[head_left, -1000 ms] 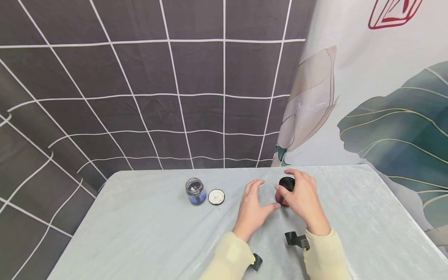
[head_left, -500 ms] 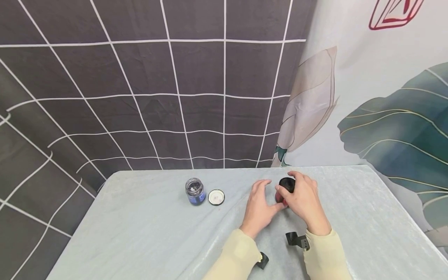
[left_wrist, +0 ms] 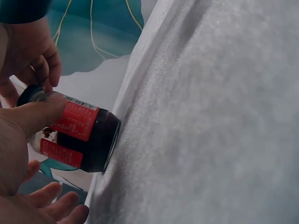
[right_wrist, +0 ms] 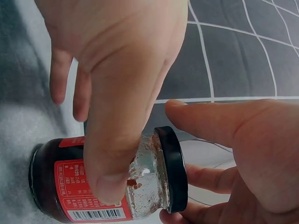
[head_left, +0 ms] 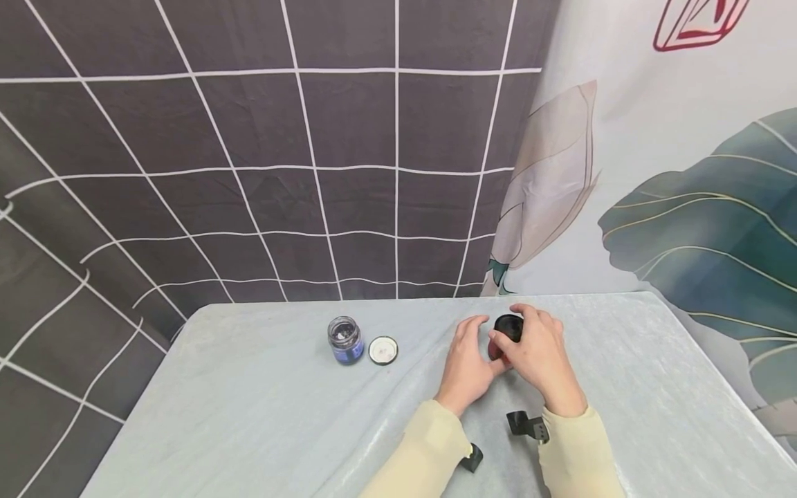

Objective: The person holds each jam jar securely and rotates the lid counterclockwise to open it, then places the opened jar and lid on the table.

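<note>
A glass jar with a red label (right_wrist: 77,186) and a black lid (right_wrist: 173,168) stands upright on the cloth. It shows dark contents with residue on the glass near its top. My left hand (head_left: 468,370) is beside it, thumb against the label; in the left wrist view its other fingers (left_wrist: 63,200) spread clear of the glass. My right hand (head_left: 540,353) comes from above, with thumb and fingers curved around the lid. Part of the jar is hidden behind my hands in the head view.
Left of my hands, an open glass jar with a blue label (head_left: 346,341) stands next to an upturned loose lid (head_left: 382,351). A pale cloth covers the table (head_left: 249,415). Behind it hang a dark gridded curtain (head_left: 355,200) and a leaf-patterned sheet (head_left: 716,221).
My left hand has moved right until its thumb meets the red-labelled jar. My right hand and the jar have stayed nearly in place.
</note>
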`<state>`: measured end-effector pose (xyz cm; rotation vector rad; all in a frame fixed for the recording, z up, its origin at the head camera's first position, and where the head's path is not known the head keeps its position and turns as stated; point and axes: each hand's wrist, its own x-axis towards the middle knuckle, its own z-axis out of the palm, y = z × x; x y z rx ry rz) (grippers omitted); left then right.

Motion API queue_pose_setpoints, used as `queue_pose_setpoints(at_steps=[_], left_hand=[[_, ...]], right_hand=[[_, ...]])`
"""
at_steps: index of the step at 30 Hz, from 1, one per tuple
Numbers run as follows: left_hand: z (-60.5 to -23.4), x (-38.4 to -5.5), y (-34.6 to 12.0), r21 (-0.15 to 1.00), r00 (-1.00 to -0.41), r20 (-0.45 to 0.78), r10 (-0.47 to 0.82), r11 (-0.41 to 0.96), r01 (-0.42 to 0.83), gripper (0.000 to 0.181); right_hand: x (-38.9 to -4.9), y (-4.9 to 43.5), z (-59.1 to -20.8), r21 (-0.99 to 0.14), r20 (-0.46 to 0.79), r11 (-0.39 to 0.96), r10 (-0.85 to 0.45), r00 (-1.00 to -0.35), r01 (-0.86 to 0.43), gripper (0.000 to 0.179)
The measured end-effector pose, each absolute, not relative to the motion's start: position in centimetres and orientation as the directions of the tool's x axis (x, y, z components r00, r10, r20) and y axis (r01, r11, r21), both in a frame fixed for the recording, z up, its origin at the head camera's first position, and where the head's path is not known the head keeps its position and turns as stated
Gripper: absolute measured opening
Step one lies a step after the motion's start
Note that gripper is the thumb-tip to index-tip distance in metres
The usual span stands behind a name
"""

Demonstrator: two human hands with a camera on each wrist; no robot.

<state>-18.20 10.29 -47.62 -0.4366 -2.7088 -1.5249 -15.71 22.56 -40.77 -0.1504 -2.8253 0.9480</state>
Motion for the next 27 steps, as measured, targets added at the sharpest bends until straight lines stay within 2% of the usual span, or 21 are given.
queue_pose_setpoints(at_steps=[18,27], left_hand=[[-48.4,-18.8,11.6,0.805,-0.946,0.165,0.28,0.516,0.293,0.067],[-48.8,-19.1,12.1,0.822,-0.947,0.152,0.284,0.496,0.281,0.065]], right_hand=[[-15.9,22.4,-41.0,-0.595,0.118,0.802,0.146,-0.982,0.048,0.06],[-16.1,22.4,-41.3,-0.59,0.119,0.806,0.139,-0.983,0.042,0.06]])
